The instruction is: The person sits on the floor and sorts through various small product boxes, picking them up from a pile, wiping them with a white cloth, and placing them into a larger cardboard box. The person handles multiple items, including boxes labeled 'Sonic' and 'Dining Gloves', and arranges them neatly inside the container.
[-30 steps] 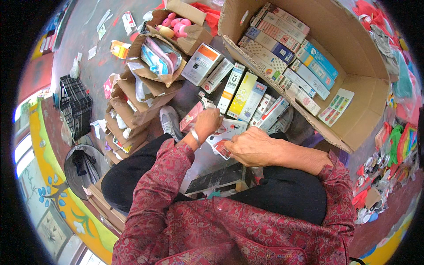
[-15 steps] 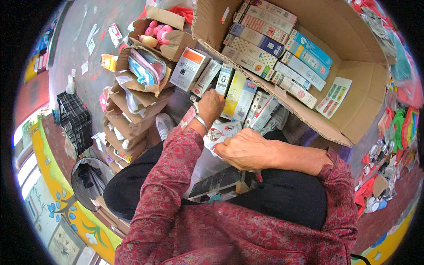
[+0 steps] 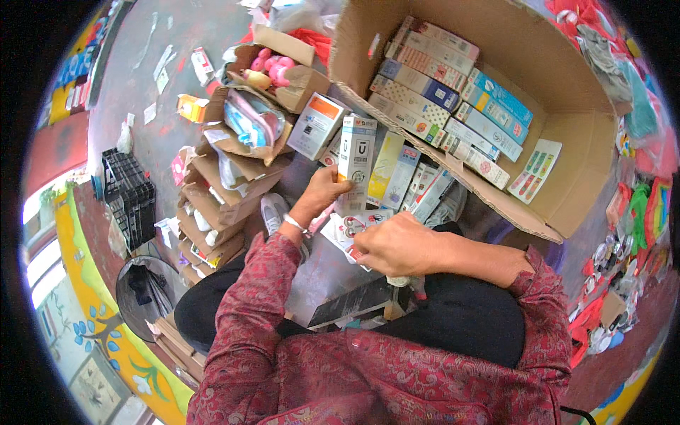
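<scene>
My left hand (image 3: 320, 196) is closed on the lower left side of a tall white box (image 3: 359, 149) with grey and yellow markings, which stands lifted and upright. My right hand (image 3: 398, 245) is curled with its fingertips at the edge of a small white box (image 3: 347, 230) printed with red and dark loops; the palm hides part of that grip. Just beyond them stand a yellow-and-white box (image 3: 386, 164), a pale blue-and-white box (image 3: 404, 177) and several narrow boxes (image 3: 430, 190). An orange-and-white box (image 3: 316, 127) leans at their left.
A large open carton (image 3: 577, 166) with rows of small boxes takes up the far right. To the left, cut-open cartons (image 3: 219, 183) form a stack, with a mask-filled carton (image 3: 273, 142) on top. A black crate (image 3: 126, 200) and a bin (image 3: 145, 290) stand farther left.
My left hand has taken hold of the tall white box and raised it out of the row toward me. The right hand has shifted slightly to the right, still at the small white box.
</scene>
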The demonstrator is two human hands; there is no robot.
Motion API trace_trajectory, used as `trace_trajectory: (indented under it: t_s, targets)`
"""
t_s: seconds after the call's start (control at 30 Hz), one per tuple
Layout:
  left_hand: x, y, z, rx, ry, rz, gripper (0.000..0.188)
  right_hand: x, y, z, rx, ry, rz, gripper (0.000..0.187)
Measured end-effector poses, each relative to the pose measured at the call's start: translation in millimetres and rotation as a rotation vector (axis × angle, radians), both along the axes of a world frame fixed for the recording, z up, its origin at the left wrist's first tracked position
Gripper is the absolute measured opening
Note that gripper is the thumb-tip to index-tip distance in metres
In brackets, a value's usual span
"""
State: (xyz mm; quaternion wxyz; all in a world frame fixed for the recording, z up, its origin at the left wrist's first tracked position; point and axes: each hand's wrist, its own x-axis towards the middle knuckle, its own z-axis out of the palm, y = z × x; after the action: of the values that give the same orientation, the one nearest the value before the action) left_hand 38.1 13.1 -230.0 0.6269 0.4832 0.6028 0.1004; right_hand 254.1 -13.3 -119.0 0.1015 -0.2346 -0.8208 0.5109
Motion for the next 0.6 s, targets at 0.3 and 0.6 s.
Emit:
trace_trajectory:
  t_s: [0.3,0.6]
  targets:
    - [-24,-3,165,-0.101,-0.67,0.253,0.069,29,72,71,-0.33,0.441,-1.053,0.018]
    - [-31,-53,276,0.212,-0.708,0.254,0.066,-68,28,192,0.85,0.13,-0.385,0.017]
